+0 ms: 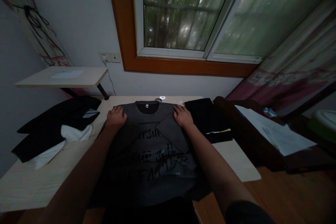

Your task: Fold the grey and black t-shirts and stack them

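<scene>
And there, far left, one dark heap of clothing (60, 117) sprawled beside white cloth (75, 133), too murky to count its layers; then the left hand (116, 116), palm down, fingers loose, on one shoulder of a single grey T-shirt (143, 143) across the table (23, 189), hem lost in shadow; the right hand (183, 116), equally loose, covered the other, near one black garment (206, 117).

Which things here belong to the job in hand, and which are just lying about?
In the job:
dark gray printed T-shirt, under left hand and right hand
pale table beneath

Apparently lying about:
black garment, right
black-and-white clothes, left
paper on raised shelf
</scene>
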Available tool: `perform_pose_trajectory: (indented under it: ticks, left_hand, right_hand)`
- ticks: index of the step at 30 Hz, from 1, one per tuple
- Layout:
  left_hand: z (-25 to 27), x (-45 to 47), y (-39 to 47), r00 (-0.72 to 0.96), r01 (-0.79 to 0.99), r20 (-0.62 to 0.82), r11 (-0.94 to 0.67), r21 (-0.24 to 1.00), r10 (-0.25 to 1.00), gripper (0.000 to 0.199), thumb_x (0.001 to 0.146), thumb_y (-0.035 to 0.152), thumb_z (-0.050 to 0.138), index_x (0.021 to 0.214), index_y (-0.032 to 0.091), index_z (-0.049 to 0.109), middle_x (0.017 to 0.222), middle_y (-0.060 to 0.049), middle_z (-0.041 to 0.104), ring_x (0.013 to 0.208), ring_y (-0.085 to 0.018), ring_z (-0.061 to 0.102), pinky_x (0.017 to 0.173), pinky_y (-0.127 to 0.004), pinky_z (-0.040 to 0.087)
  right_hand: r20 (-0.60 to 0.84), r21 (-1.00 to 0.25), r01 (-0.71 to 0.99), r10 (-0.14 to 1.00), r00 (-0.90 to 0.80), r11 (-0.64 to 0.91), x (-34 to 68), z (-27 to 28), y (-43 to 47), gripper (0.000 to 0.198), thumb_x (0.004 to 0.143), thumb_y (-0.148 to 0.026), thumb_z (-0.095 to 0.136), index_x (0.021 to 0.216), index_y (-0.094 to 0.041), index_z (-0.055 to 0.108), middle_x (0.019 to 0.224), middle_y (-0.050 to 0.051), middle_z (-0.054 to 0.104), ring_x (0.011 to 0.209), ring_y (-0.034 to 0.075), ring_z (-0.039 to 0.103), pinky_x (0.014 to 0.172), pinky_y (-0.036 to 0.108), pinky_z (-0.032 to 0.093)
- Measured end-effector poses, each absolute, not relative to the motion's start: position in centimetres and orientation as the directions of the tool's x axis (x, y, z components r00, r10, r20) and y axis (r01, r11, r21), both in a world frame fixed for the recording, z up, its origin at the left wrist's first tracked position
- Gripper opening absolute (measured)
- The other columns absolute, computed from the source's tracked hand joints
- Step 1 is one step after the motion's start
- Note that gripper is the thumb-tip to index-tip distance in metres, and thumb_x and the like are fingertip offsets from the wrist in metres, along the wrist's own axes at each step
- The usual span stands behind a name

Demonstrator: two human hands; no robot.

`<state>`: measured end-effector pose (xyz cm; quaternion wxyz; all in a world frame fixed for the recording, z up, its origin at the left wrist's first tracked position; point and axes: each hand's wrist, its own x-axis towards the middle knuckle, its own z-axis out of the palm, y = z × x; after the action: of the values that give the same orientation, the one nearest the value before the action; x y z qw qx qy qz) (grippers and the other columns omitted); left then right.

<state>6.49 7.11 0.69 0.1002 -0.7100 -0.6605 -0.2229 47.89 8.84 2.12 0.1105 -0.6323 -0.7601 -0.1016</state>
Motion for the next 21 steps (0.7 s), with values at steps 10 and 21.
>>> perform_pose_trajectory:
  ticks: [10,21]
  left_hand:
    - [0.6,6.0,10.4,0.027,0.982,0.405,-0.099,0.159,0.914,0.047,0.095,0.032,0.045,0.135,0.017,0.063,0.148,-0.017,0.06,0.143,-0.034,0.047,0.119,-0.059,0.032]
    - [1.3,5.9,11.9,0.027,0.982,0.337,-0.088,0.167,0.941,0.049,0.097,0.032,0.04,0.14,0.018,0.06,0.153,-0.016,0.055,0.15,-0.034,0.039,0.122,-0.068,0.023]
  right_hand:
    - [0.296,-0.012,0.985,0.941,-0.163,0.175,47.4,2.1,11.6,0.048,0.104,-0.036,0.041,0.146,-0.019,0.059,0.154,0.009,0.056,0.138,0.03,0.05,0.114,0.045,0.041]
    - [0.281,-0.002,0.99,0.95,-0.135,0.141,46.7,2.5,12.4,0.05,0.105,-0.035,0.038,0.149,-0.019,0.056,0.157,0.009,0.053,0.141,0.031,0.048,0.115,0.046,0.041]
